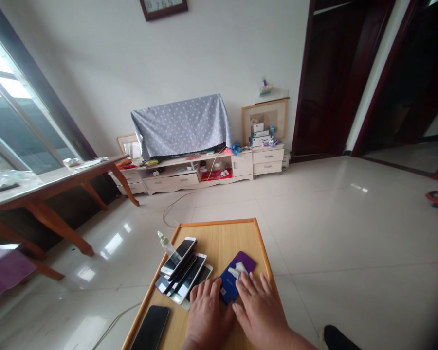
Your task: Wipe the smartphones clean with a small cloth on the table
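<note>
A phone with a blue-to-purple back (229,282) lies face down on a small wooden table. A crumpled white tissue (240,268) rests on its back. My left hand (206,311) lies flat at the phone's left edge, fingers stretched forward. On the other side, my right hand (260,307) has its fingers spread, with the tips by the phone's right edge and the tissue. Left of my hands is an uneven pile of several phones (184,272). A clear bottle with a pale nozzle (168,244) stands behind the pile. A dark phone (151,326) lies alone at the front left.
Raised orange-brown edging (219,222) borders the wooden tabletop. A long table (58,182) stands at the left by the window. Against the wall is a low white cabinet (241,167) with a cloth-covered object (182,126). A cable (118,318) runs across the tiled floor.
</note>
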`<state>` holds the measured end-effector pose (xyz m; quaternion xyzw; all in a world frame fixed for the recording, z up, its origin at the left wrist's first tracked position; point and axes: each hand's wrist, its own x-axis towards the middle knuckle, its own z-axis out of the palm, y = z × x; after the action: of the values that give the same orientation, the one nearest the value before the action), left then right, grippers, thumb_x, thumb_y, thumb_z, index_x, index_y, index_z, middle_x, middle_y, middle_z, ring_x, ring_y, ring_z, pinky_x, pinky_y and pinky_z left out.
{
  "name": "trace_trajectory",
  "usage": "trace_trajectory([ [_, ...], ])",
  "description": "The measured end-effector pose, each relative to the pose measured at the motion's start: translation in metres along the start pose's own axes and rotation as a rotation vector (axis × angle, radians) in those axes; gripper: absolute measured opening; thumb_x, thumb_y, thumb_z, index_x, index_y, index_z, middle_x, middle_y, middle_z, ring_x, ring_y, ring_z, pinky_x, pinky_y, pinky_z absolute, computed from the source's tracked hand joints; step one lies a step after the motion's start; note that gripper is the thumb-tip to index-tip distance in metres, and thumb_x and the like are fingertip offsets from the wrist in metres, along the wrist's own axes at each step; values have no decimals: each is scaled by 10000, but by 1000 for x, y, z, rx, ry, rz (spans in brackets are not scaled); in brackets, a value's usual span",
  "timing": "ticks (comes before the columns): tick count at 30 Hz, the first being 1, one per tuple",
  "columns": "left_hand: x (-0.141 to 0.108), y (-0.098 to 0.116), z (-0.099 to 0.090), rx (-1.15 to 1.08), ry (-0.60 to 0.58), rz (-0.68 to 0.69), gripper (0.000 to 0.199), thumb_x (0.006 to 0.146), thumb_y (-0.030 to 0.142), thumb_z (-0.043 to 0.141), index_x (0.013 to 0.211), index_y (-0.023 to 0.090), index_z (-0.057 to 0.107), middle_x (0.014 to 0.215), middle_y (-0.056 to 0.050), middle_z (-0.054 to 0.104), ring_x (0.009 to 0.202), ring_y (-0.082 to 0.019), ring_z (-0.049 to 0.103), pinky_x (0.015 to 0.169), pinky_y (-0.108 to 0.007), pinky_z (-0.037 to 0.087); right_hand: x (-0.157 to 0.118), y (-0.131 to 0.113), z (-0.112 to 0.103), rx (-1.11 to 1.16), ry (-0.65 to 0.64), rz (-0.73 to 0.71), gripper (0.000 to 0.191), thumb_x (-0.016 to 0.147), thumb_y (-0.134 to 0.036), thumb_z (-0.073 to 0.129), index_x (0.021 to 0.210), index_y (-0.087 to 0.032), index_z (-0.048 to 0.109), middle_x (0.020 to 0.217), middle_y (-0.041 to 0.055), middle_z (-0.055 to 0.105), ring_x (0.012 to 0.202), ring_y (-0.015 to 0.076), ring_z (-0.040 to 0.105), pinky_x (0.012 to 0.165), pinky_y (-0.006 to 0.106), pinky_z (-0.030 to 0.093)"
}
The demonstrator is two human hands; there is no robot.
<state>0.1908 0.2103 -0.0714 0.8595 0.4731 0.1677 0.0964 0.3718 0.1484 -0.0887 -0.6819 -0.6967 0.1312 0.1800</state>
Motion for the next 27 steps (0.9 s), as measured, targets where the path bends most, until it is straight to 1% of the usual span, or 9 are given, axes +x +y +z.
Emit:
trace_trajectory([
  [2,0,0,1,-2,-2,-3,465,855,446,619,1279,255,603,1287,-82,650,1208,-273,567,1092,-465,349,0,0,-2,10,-15,-2,575,1033,-533,376,1534,-264,457,1604,74,395,1493,331,339,1249,616,85],
  [5,0,-1,2,3,0,-12,469,864,445,606,1289,247,599,1299,-88,645,1220,-280,558,1094,-477,344,8,7,-12,-25,8,68,544,1043,-498,343,1508,-261,496,1590,64,421,1507,344,305,1231,661,67],
  [8,1,0,2,6,-2,-11,475,852,422,616,1290,239,602,1305,-95,642,1226,-284,556,1099,-484,338,13,10,-19,-49,22,120,535,1050,-479,311,1479,-253,536,1579,65,440,1520,357,265,1221,673,80],
  [11,1,1,1,5,-3,-14,462,864,441,604,1283,246,610,1306,-100,644,1227,-288,560,1098,-486,344,8,2,-18,17,-17,50,527,1064,-491,277,1479,-291,532,1564,51,465,1516,336,283,1223,667,79],
  [15,1,2,-1,5,-16,1,450,868,453,600,1275,261,615,1298,-84,650,1219,-278,567,1085,-468,364,0,-9,-16,115,-50,-48,482,1079,-491,258,1449,-381,547,1532,-6,512,1512,296,304,1229,656,43],
  [17,0,2,-1,6,-10,0,457,862,447,604,1280,262,611,1298,-80,650,1217,-277,565,1087,-467,361,4,-6,-20,99,-39,-17,484,1078,-493,257,1434,-381,565,1524,-4,523,1518,302,287,1226,660,42],
  [22,1,2,1,18,-1,-12,479,837,420,623,1284,248,606,1290,-80,647,1205,-277,566,1086,-471,353,18,6,-34,1,-10,132,544,1062,-537,257,1438,-308,576,1542,40,497,1528,349,242,1200,704,75],
  [25,1,1,1,15,3,-12,459,850,425,613,1276,254,608,1286,-75,647,1204,-272,568,1088,-469,351,13,-1,-30,42,-36,71,572,1065,-560,233,1451,-296,561,1555,41,479,1527,345,247,1206,698,55],
  [27,0,1,1,10,-2,-4,443,860,410,602,1276,258,608,1288,-73,649,1211,-265,568,1091,-461,351,6,-8,-24,104,-56,-8,549,1072,-555,225,1453,-332,552,1550,13,488,1525,320,262,1215,682,31],
])
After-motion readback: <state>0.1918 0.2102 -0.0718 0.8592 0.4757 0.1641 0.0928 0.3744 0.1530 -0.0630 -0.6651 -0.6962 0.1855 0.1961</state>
